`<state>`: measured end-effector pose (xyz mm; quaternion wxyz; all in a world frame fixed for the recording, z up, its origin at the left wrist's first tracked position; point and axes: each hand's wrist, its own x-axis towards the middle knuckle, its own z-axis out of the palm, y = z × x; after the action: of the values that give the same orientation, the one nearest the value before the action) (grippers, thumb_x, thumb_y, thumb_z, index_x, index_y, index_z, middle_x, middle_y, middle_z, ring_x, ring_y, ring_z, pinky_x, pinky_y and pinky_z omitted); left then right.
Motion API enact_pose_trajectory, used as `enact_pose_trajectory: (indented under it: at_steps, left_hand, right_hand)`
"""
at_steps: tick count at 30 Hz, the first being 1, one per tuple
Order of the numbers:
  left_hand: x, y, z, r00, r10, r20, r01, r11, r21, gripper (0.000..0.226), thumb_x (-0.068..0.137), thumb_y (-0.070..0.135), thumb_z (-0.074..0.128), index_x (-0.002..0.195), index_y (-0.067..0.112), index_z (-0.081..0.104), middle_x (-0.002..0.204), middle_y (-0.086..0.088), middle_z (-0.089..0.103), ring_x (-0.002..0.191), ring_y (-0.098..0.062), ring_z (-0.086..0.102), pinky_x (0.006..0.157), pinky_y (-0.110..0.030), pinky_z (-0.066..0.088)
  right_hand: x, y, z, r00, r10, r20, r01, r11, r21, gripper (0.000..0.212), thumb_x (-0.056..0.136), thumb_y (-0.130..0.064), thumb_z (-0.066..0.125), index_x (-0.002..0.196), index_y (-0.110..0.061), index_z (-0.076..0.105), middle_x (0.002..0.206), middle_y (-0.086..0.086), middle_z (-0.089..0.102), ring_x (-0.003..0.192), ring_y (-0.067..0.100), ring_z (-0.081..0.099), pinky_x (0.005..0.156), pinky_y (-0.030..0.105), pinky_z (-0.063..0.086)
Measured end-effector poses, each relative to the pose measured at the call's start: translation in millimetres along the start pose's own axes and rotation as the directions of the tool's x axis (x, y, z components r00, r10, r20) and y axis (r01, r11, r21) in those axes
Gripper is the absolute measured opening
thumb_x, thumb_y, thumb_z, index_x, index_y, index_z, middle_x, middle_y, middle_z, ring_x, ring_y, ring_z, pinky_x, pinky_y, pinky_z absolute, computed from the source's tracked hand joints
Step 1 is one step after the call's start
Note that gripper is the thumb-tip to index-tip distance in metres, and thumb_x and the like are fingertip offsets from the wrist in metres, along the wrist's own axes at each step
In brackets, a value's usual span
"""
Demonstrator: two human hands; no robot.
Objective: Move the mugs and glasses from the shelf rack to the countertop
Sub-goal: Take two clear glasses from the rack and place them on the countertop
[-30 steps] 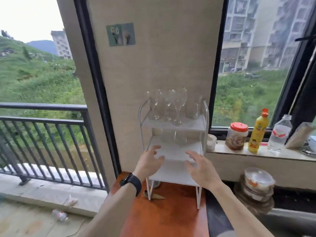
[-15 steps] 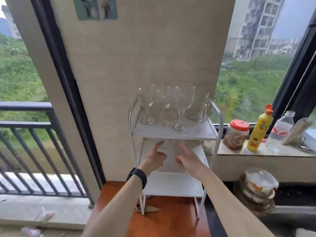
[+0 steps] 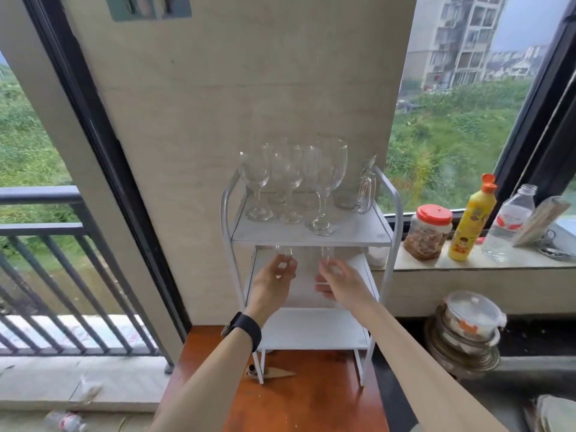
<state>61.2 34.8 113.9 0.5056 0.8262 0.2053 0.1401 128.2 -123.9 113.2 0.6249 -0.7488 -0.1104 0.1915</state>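
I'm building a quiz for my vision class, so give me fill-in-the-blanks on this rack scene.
1. The wine glasses stand on the rack's ___ shelf.
2. The left hand and right hand grip small glasses on the ___ shelf.
3. The watch is on the ___ wrist.
4. The jar has a ___ lid.
Missing: top; middle; left; red.

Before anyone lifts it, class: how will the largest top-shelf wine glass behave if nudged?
Largest wine glass: wide bowl on thin stem, so probably tips easily. Clear glass, likely fragile. Neighbouring glasses stand close; it may knock them.
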Motion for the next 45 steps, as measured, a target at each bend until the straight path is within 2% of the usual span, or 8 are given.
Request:
enact_pose_trajectory:
  at_steps: [6,12,18,22,28,33,40,45]
  left_hand:
    - [-40.2,-12.3,-5.6,0.998,0.048,-0.037,-0.049,0.998,-0.043,0.014,0.098,0.042,0.055,0.102,0.033,0.065,0.082,0.010,0.072,0.059,-0.010,0.059,0.055,-0.032,0.055]
    - [-59.4,-10.8,-8.3,0.998,0.065,-0.003,-0.065,0.995,-0.074,0.016,0.099,0.039,0.055,0.108,0.028,0.064,0.086,0.006,0.074,0.051,-0.005,0.061,0.048,-0.013,0.045]
    - [-57.3,-1.8,-13.5,0.991,0.016,0.132,-0.013,1.000,-0.026,0.040,0.096,0.056,0.049,0.122,0.026,0.059,0.101,0.006,0.073,0.064,-0.012,0.074,0.070,-0.031,0.058]
    - [-55.3,10.1,-15.9,0.974,-0.071,0.217,0.094,0.991,-0.098,0.051,0.095,0.065,0.040,0.115,0.026,0.065,0.111,-0.003,0.068,0.075,-0.019,0.077,0.076,-0.034,0.061]
    - [-60.3,5.0,-11.8,0.988,-0.030,0.150,0.054,0.986,-0.156,0.046,0.095,0.063,0.037,0.093,0.024,0.060,0.102,-0.006,0.068,0.076,-0.017,0.074,0.075,-0.034,0.059]
    - [-79.0,-7.5,-10.0,0.986,0.048,0.162,-0.027,0.991,-0.130,0.037,0.099,0.056,0.037,0.094,0.026,0.059,0.095,-0.001,0.069,0.072,-0.014,0.071,0.076,-0.037,0.059]
    - [-131.3,-12.2,5.9,0.945,0.136,0.297,-0.103,0.987,-0.124,0.029,0.100,0.055,0.037,0.096,0.035,0.058,0.100,0.005,0.070,0.075,-0.011,0.073,0.078,-0.037,0.062]
    - [-172.6,-12.1,50.3,0.874,0.164,0.457,-0.136,0.986,-0.093,0.034,0.098,0.059,0.037,0.105,0.035,0.060,0.096,0.006,0.071,0.074,-0.009,0.072,0.075,-0.037,0.061]
  right_hand:
    - [-34.7,19.5,-5.2,0.997,-0.074,0.016,0.075,0.995,-0.071,0.021,0.100,-0.043,0.052,0.102,-0.024,0.062,0.091,0.009,0.075,0.086,0.022,0.075,0.088,0.041,0.059]
    - [-64.1,22.0,-5.7,0.995,-0.097,0.034,0.100,0.989,-0.113,0.026,0.100,-0.046,0.049,0.110,-0.026,0.061,0.093,0.009,0.073,0.085,0.017,0.074,0.088,0.037,0.060]
    - [-60.8,4.3,-6.4,0.988,-0.131,-0.084,0.098,0.942,-0.321,0.047,0.086,-0.078,0.042,0.110,-0.041,0.059,0.111,-0.006,0.056,0.095,0.014,0.064,0.088,0.042,0.058]
    - [-61.4,-15.5,2.4,0.997,-0.077,-0.001,0.075,0.979,-0.189,0.048,0.098,-0.062,0.037,0.107,-0.025,0.065,0.106,-0.011,0.069,0.081,0.016,0.072,0.067,0.031,0.059]
    - [-66.8,-13.1,8.9,0.995,-0.086,-0.052,0.077,0.983,-0.166,0.044,0.103,-0.054,0.033,0.101,-0.020,0.061,0.090,0.001,0.070,0.078,0.021,0.071,0.084,0.040,0.060]
    - [-103.1,-0.8,6.8,0.986,-0.126,-0.111,0.107,0.981,-0.163,0.040,0.103,-0.052,0.033,0.092,-0.022,0.058,0.088,0.003,0.063,0.075,0.015,0.064,0.077,0.031,0.056]
    - [-179.4,41.0,-13.7,0.964,-0.123,-0.235,0.089,0.985,-0.149,0.042,0.104,-0.045,0.037,0.081,-0.015,0.055,0.074,0.000,0.058,0.061,0.006,0.056,0.062,0.023,0.049]
    - [-245.1,87.7,-44.6,0.930,-0.034,-0.365,-0.006,0.994,-0.107,0.045,0.103,-0.045,0.039,0.084,-0.008,0.056,0.074,0.003,0.058,0.066,0.016,0.058,0.068,0.035,0.050]
